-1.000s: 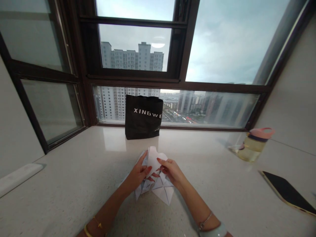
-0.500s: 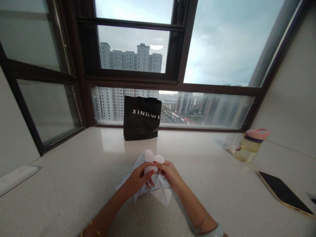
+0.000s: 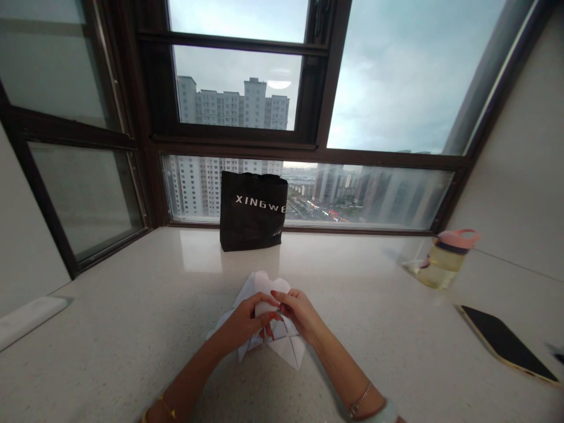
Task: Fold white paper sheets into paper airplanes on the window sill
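Observation:
A pale, heart-shaped piece of paper (image 3: pixel 267 284) is held between both hands, its rounded top showing above the fingers. My left hand (image 3: pixel 250 317) closes on its left and lower edge. With thumb and fingers pinched together, my right hand (image 3: pixel 294 306) grips the right edge close to the left fingertips. Beneath the hands lies folded white paper (image 3: pixel 288 348) with dark crease or drawn lines, its pointed corners spreading over the counter. The fingers hide the lower part of the heart.
A black paper bag (image 3: pixel 253 217) stands by the window behind the hands. To the right are a drink bottle (image 3: pixel 444 261) with a pink lid and a dark phone (image 3: pixel 506 341). A white long object (image 3: pixel 33 317) lies at the left on the speckled counter (image 3: pixel 132 329).
The heart-shaped paper has tipped slightly lower and to the left. My right fingers have shifted a little left, nearer the left fingertips, which have also moved slightly.

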`<state>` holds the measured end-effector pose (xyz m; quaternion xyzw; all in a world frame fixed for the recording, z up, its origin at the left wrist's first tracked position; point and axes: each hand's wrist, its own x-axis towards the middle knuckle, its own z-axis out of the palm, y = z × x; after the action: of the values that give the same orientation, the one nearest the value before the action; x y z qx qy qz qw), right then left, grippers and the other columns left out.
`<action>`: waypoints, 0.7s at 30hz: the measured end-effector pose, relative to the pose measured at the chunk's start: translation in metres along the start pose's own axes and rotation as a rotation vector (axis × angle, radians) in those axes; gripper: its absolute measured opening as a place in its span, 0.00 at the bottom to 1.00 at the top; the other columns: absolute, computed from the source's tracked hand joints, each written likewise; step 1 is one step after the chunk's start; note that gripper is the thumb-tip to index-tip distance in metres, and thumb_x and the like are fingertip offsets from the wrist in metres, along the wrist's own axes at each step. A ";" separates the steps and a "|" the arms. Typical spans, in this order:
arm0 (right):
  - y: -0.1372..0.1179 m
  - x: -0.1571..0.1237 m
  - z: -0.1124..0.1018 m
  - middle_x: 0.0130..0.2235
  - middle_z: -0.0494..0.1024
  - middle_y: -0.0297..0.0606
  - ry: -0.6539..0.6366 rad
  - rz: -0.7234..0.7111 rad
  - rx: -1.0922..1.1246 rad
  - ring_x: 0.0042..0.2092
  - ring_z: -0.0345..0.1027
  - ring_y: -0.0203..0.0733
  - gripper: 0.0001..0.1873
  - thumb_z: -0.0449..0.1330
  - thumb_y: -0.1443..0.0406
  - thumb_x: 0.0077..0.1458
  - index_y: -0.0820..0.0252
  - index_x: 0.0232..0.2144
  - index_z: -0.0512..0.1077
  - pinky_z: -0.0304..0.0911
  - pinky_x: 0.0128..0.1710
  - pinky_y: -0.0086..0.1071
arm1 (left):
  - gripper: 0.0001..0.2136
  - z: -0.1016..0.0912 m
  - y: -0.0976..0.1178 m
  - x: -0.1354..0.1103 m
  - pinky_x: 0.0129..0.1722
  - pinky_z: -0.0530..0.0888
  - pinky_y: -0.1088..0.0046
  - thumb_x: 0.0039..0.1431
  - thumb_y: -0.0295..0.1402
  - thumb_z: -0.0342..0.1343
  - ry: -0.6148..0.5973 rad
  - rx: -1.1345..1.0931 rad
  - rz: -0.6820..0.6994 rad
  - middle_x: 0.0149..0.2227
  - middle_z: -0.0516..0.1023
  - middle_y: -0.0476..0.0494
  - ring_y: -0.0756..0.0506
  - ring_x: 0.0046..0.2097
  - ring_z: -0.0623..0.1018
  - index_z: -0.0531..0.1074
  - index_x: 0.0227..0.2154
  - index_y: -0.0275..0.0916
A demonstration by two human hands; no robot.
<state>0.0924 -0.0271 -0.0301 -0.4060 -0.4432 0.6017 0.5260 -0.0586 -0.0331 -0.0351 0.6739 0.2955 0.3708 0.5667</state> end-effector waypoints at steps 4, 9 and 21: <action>-0.001 -0.002 0.001 0.10 0.62 0.27 -0.071 0.101 0.166 0.15 0.52 0.27 0.14 0.67 0.61 0.33 0.64 0.13 0.67 0.48 0.18 0.25 | 0.17 0.001 0.005 -0.002 0.21 0.65 0.79 0.47 0.42 0.56 0.001 -0.008 0.017 0.21 0.71 0.52 0.54 0.20 0.70 0.66 0.36 0.37; 0.001 -0.005 0.000 0.14 0.66 0.28 -0.172 0.216 0.270 0.18 0.59 0.30 0.12 0.66 0.61 0.36 0.64 0.18 0.69 0.57 0.23 0.26 | 0.16 0.000 0.007 -0.003 0.21 0.65 0.79 0.47 0.41 0.57 -0.005 -0.008 0.035 0.19 0.70 0.54 0.54 0.19 0.69 0.66 0.36 0.36; -0.002 -0.004 0.003 0.11 0.66 0.30 -0.098 0.143 0.258 0.14 0.56 0.27 0.15 0.68 0.62 0.32 0.66 0.12 0.68 0.52 0.16 0.24 | 0.17 0.000 0.001 0.000 0.19 0.64 0.80 0.47 0.42 0.56 0.030 -0.014 0.022 0.21 0.72 0.52 0.54 0.18 0.70 0.65 0.36 0.36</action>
<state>0.0901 -0.0313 -0.0274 -0.3355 -0.3573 0.7087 0.5074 -0.0585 -0.0334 -0.0343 0.6675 0.2940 0.3890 0.5627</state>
